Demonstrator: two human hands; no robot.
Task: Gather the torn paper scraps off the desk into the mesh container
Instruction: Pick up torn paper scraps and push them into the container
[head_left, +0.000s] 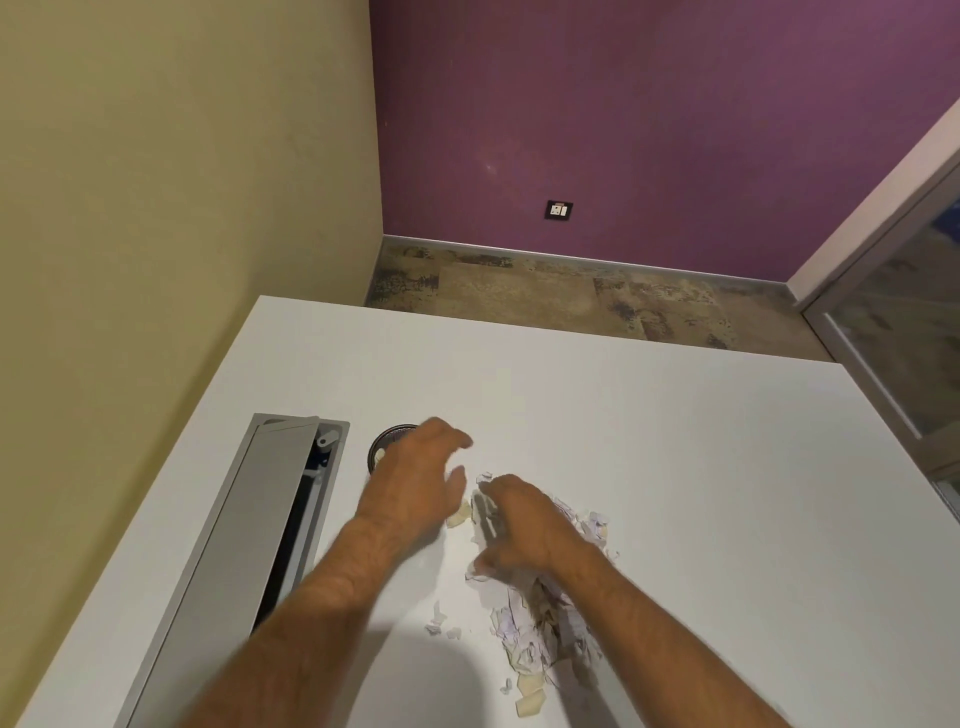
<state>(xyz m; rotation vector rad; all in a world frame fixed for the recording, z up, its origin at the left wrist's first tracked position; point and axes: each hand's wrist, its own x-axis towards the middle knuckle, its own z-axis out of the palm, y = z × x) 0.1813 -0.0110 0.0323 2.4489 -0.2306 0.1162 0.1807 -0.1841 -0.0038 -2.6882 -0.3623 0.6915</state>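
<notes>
- We keep our left hand (415, 475) above the mesh container (387, 447), fingers loosely spread and holding nothing we can make out, probably because it is at the drop-off point.
- Our right hand (524, 522) rests on the far end of the paper scraps (540, 623); its fingers curl down into the pile, apparently raking up a handful.
- The scraps lie in a strip on the white tabletop (701, 467), near the container, so each carry is short.
</notes>
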